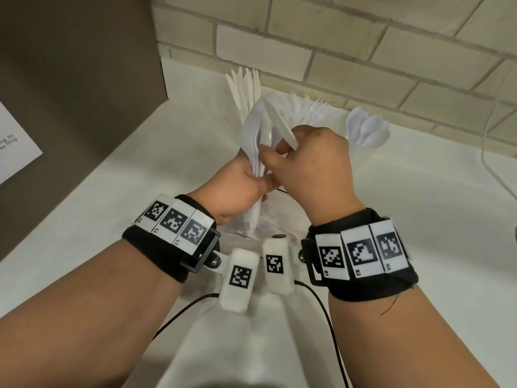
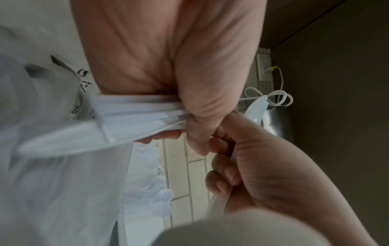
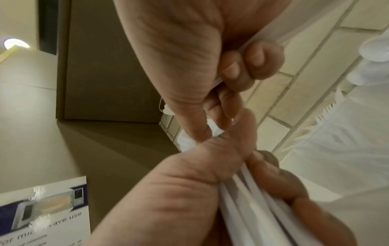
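Observation:
My left hand (image 1: 237,189) grips a bundle of white plastic cutlery (image 1: 253,147) by the handles, with the heads fanned upward. The left wrist view shows those stacked handles (image 2: 136,113) clamped under the thumb of my left hand (image 2: 200,83). My right hand (image 1: 313,163) holds a single white plastic knife (image 1: 279,124) in its curled fingers, while its thumb and forefinger reach to the top of the bundle. In the right wrist view my right hand (image 3: 189,66) meets the left hand (image 3: 189,183) over the bundle (image 3: 252,199).
Behind my hands on the white counter (image 1: 140,191) stand groups of plastic knives (image 1: 243,88), forks (image 1: 313,107) and spoons (image 1: 366,130). A beige brick wall (image 1: 363,51) rises at the back, a brown cabinet side (image 1: 70,79) with a paper notice (image 1: 14,141) at left, a white cable (image 1: 492,135) at right.

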`<state>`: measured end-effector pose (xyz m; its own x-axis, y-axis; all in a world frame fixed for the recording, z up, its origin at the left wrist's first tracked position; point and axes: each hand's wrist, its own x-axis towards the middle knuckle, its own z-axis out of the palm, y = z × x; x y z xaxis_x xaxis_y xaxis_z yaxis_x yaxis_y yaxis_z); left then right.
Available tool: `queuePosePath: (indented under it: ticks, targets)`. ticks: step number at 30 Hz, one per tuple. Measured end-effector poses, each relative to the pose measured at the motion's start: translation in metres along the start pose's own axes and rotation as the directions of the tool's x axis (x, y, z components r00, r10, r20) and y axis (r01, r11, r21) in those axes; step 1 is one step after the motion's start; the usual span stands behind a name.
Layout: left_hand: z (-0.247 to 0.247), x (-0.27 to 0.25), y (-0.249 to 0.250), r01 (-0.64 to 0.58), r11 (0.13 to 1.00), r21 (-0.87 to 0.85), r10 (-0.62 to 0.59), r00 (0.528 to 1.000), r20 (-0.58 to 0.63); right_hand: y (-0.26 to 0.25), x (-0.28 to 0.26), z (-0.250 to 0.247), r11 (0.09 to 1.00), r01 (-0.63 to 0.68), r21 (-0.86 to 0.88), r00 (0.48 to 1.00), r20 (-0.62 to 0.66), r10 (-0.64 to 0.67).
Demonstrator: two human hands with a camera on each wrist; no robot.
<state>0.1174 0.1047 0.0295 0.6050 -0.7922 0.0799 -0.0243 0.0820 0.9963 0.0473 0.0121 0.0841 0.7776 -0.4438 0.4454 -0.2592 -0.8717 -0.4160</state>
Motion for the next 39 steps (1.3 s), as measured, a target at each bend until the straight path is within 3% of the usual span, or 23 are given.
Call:
queuePosePath:
  ticks: [3,6,9,11,13,15,17,19,21,24,27,30,33,36,39]
  targets:
    - [0.0,0.0,0.0,0.022,0.999,-0.028,-0.022,1.0,0.001,0.002,0.002,0.001,0.986,-0.085,0.143,0.995,0.06,0.077]
    - [-0.003,0.001,-0.004,0.067,0.997,-0.035,-0.068,0.997,-0.024,0.002,0.005,-0.001,0.907,-0.178,0.383,0.984,0.069,0.164]
    - [-0.006,0.001,-0.008,0.103,0.994,-0.028,-0.103,0.995,0.003,0.0,0.008,-0.007,0.775,-0.163,0.61,0.966,-0.061,0.251]
    - [-0.007,0.0,-0.01,0.12,0.991,-0.054,-0.118,0.992,0.032,-0.001,0.01,-0.016,0.709,-0.046,0.704,0.932,-0.225,0.283]
    - [-0.008,-0.002,-0.011,0.161,0.973,-0.168,-0.15,0.986,0.077,0.002,0.015,-0.029,0.678,0.063,0.732,0.883,-0.358,0.305]
    - [-0.012,-0.003,-0.011,0.232,0.917,-0.324,-0.193,0.97,0.148,0.01,0.021,-0.037,0.67,0.063,0.739,0.863,-0.378,0.335]
    - [-0.016,-0.004,-0.011,0.273,0.871,-0.408,-0.194,0.955,0.227,0.018,0.023,-0.038,0.709,-0.049,0.704,0.893,-0.287,0.347]
    - [-0.02,-0.003,-0.012,0.284,0.86,-0.425,-0.163,0.94,0.298,0.022,0.021,-0.033,0.754,-0.217,0.621,0.927,-0.112,0.359]
    - [-0.022,-0.003,-0.013,0.3,0.85,-0.434,-0.135,0.919,0.371,0.022,0.016,-0.027,0.752,-0.338,0.566,0.924,0.047,0.38]
    - [-0.024,-0.004,-0.012,0.327,0.835,-0.443,-0.119,0.893,0.435,0.02,0.008,-0.023,0.698,-0.436,0.567,0.898,0.225,0.378]
    - [-0.024,-0.004,-0.012,0.345,0.826,-0.446,-0.123,0.882,0.454,0.014,0.002,-0.024,0.676,-0.428,0.6,0.901,0.343,0.266]
    - [-0.023,-0.004,-0.009,0.364,0.796,-0.483,-0.116,0.876,0.469,0.009,0.0,-0.022,0.702,-0.374,0.607,0.914,0.368,0.168]
    - [-0.022,-0.006,-0.009,0.352,0.792,-0.498,-0.108,0.884,0.454,0.009,0.003,-0.015,0.741,-0.352,0.571,0.927,0.32,0.194]
    - [-0.016,-0.009,-0.006,0.304,0.85,-0.43,-0.138,0.917,0.375,0.012,0.007,-0.005,0.837,-0.262,0.48,0.962,0.201,0.186]
    - [-0.007,-0.011,0.004,0.26,0.939,-0.227,-0.212,0.953,0.214,0.015,0.01,-0.003,0.819,-0.289,0.495,0.957,0.174,0.233]
